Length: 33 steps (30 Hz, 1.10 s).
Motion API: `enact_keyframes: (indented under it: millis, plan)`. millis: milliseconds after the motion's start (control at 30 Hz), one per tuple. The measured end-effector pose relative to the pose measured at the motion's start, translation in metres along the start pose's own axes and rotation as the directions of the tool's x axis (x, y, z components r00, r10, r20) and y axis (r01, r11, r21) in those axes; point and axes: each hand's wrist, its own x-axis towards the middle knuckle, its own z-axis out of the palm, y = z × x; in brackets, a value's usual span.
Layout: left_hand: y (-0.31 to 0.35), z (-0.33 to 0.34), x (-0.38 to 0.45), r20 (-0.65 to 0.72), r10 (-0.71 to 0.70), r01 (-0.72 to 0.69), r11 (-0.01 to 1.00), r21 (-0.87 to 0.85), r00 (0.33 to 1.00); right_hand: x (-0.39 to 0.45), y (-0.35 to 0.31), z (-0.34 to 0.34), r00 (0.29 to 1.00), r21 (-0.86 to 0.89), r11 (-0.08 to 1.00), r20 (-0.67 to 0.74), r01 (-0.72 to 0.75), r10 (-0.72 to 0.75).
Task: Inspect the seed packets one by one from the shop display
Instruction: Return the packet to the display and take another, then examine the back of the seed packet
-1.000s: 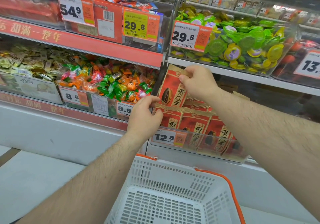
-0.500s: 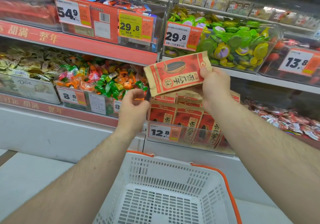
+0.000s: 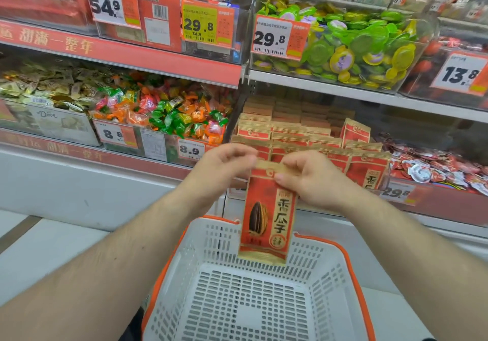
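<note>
Shop shelf (image 3: 330, 83) behind; left hand (image 3: 224, 168), right hand (image 3: 307, 175) pinch one seed packet (image 3: 266, 214) above one basket (image 3: 330, 274).

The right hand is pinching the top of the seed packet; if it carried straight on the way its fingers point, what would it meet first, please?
The right hand points left along the seed packet's top edge, so it would probably meet the left hand first, which pinches the other top corner. Depth between them is unclear.

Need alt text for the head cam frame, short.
Both hands, left hand and right hand, pinch the top edge of a red-and-tan paper sunflower seed packet, hanging upright above a white plastic basket with orange rim, before shelves of matching packets.
</note>
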Motion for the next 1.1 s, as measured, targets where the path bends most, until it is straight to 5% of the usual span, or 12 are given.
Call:
enact_keyframes:
  millis: [133, 267, 433, 733, 1100]
  plan:
    - [-0.010, 0.004, -0.007, 0.023, 0.054, -0.058, 0.971, 0.230, 0.998, -0.013, 0.020, 0.015, 0.998, -0.018, 1.000, -0.062, -0.018, 0.017]
    - [-0.018, 0.006, -0.008, 0.020, 0.083, -0.085, 0.958, 0.274, 0.996, -0.022, 0.040, 0.028, 0.970, 0.350, 0.931, -0.170, -0.106, 0.175]
    - [-0.025, 0.014, -0.011, -0.022, 0.132, -0.124, 0.966, 0.226, 0.991, -0.029, 0.053, 0.042, 0.961, 0.646, 0.756, -0.127, -0.107, 0.244]
    - [-0.029, 0.021, -0.013, -0.059, 0.158, -0.144, 0.971, 0.192, 0.986, -0.023, 0.058, 0.043, 0.934, 0.671, 0.735, -0.195, -0.096, 0.300]
    - [-0.034, 0.024, -0.016, 0.089, -0.070, 0.056, 0.986, 0.156, 0.994, -0.028, 0.054, 0.035, 0.929, 0.701, 0.711, -0.229, -0.050, 0.290]
